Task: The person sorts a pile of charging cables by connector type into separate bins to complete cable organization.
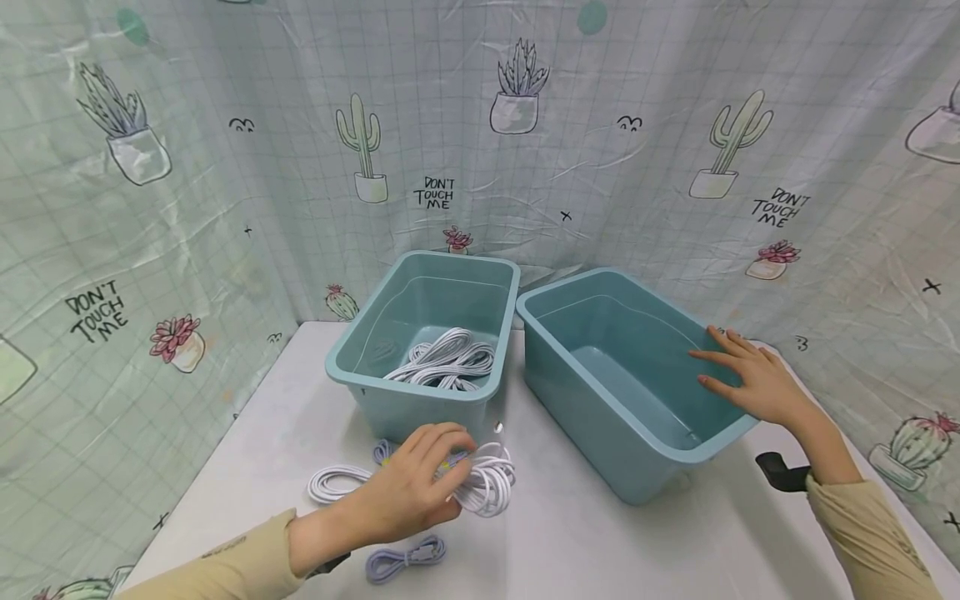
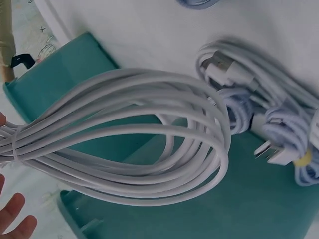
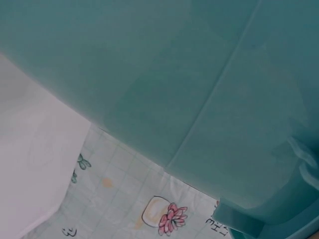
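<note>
My left hand (image 1: pixel 416 492) grips a coiled white cable (image 1: pixel 491 482) just above the table, in front of the left bin. The coil's loops (image 2: pixel 144 186) fill the left wrist view, bound by a thin tie at the hand's end. My right hand (image 1: pixel 761 383) is at the right rim of the right teal bin (image 1: pixel 577 400), its fingers extended over the inside. The bin's walls fill most of the right wrist view, where the hand is hidden. The left teal bin (image 1: pixel 416 408) holds several bundled white cables (image 1: pixel 450 354).
Another white coil (image 1: pixel 330 485) lies left of my left hand. Lavender cables (image 2: pixel 286 127) with a yellow tie lie behind that hand. A separate lavender cable bundle (image 1: pixel 405 558) lies nearer me. A patterned curtain (image 1: pixel 480 167) surrounds the white table (image 1: pixel 555 542).
</note>
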Motion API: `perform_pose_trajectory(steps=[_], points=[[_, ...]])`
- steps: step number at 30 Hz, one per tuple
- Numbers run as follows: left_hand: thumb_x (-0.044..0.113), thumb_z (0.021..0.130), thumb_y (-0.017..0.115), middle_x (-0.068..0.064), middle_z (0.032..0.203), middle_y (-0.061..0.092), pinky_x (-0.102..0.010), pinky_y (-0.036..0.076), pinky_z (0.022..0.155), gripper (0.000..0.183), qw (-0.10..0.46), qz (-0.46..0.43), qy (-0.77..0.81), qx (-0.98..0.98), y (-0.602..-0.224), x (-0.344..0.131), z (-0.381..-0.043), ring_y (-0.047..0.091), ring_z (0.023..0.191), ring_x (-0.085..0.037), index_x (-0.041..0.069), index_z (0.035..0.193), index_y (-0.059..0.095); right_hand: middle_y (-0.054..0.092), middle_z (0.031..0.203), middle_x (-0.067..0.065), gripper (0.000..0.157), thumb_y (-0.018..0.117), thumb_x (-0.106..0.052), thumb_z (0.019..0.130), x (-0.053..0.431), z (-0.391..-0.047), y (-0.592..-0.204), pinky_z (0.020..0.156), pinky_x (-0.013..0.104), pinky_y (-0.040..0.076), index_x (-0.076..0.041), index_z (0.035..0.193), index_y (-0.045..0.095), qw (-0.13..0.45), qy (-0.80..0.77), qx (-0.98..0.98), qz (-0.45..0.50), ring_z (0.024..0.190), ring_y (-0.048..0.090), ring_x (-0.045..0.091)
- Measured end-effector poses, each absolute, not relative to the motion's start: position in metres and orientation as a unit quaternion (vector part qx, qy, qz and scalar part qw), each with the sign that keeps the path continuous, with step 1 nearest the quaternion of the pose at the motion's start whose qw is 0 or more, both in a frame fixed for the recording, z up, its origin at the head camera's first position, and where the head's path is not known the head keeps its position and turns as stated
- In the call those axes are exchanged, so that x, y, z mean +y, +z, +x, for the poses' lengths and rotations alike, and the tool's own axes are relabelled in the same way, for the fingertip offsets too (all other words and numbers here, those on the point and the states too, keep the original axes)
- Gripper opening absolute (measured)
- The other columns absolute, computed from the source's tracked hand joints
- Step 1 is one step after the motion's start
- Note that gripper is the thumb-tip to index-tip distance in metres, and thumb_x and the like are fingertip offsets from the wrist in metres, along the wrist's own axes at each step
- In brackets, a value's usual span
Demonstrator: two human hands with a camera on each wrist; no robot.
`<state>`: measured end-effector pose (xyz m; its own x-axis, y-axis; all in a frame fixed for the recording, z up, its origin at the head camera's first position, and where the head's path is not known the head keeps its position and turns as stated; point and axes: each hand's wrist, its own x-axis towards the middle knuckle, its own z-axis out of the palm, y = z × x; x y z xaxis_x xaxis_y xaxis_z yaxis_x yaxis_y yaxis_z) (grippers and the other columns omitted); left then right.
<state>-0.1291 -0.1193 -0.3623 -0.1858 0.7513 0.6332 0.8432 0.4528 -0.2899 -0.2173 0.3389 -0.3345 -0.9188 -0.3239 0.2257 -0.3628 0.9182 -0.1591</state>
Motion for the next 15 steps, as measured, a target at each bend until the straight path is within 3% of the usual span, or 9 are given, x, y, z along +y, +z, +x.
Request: perform_pose_trajectory(steps=[15], points=[[0.015, 0.053, 0.067, -0.015, 0.102, 0.052, -0.039, 0.042, 0.083, 0.031, 0.417, -0.488, -0.092, -0.761, -0.321, -0.120, -0.129, 0.050, 0.098, -0.030, 0.004, 0.079, 0.053, 0.024, 0.143, 0.025, 0.050, 0.053, -0.040, 0.085, 0.339, -0.216, -0.335, 0.091, 0.069, 0.015, -0.006, 0.122, 0.052, 0.098, 0.099, -0.974, 0.179, 0.132, 0.015, 0.046]])
